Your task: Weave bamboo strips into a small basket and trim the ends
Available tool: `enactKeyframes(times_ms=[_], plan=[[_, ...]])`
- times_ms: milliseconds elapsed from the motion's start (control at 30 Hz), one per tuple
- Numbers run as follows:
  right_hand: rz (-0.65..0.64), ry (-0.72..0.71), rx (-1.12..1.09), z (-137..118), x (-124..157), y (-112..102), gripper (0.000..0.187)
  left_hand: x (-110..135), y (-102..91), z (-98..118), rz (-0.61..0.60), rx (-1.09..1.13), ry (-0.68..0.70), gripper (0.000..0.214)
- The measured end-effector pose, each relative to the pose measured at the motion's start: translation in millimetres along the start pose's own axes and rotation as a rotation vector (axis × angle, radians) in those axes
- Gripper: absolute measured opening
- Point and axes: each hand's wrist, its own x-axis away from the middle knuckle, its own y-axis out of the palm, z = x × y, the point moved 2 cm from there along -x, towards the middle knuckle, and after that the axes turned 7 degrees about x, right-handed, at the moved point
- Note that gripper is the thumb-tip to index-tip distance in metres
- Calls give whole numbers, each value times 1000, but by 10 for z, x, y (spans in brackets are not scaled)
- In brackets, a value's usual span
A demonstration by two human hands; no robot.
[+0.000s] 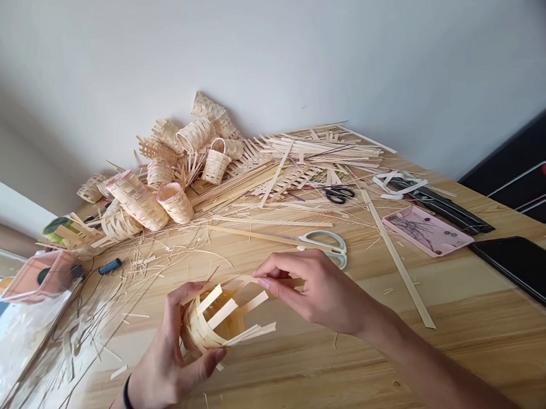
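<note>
Left hand (pixel 165 361) curled round half-woven bamboo basket (pixel 211 321), right hand (pixel 316 292) pinching loose strip (pixel 243 280); slack grip could spring weave apart, scissors (pixel 327 248) at 1 o'clock.

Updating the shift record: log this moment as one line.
left hand: holds unfinished bamboo basket | right hand: pinches bamboo strip | nearby: white-handled scissors

The left hand (pixel 169 355) sits low, fingers curled and thumb lying across in a firm grip. The right hand (pixel 316 288) reaches in above it, thumb and fingertips pinched, with the right forearm (pixel 434 368) slanting up from the lower right.
</note>
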Motion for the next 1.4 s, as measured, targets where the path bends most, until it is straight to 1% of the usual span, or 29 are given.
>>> enactKeyframes(times_ms=[100, 233, 267, 400, 500, 567, 700, 800, 867, 967, 1067, 1167, 1233, 1333, 1400], plan=[[-24, 15, -8, 37, -7, 7, 12, 13, 36, 22, 16, 51, 1, 88], [-58, 30, -8, 88, -10, 50, 9, 1, 97, 67, 121, 165, 4, 79], [-57, 28, -5, 93, -8, 66, 9, -6, 106, 73, 132, 190, 16, 77], [-33, 23, -2, 93, 8, 146, 10, -25, 113, 67, 77, 231, 61, 77], [-36, 30, -5, 82, 20, 211, 12, -27, 116, 81, 111, 238, 42, 78], [-42, 28, -14, 71, 26, 248, 12, -33, 134, 118, 149, 250, 32, 81], [-31, 30, -1, 53, 31, 295, 12, -54, 170, 170, 179, 278, -14, 98], [-25, 17, 6, 42, 27, 320, 19, -51, 159, 150, 201, 280, -21, 107], [-35, 17, -19, 39, 27, 338, 20, -40, 149, 123, 195, 288, -7, 105], [-43, 61, -52, 45, 35, 358, 14, -26, 131, 79, 159, 339, 12, 97], [-50, 81, -56, 42, 39, 360, 12, -27, 79, 33, 144, 346, -9, 105], [-39, 39, -85, 27, 23, 349, 17, -36, 27, 23, 79, 344, -61, 111], [-19, 14, -125, 22, 10, 345, 19, -40, 15, 50, 47, 403, -99, 106], [-14, 4, -159, 22, 4, 347, 17, -45, 29, 103, 30, 488, -149, 93], [-41, 20, -158, 20, 9, 343, 16, -57, 36, 125, 31, 469, -133, 89]])
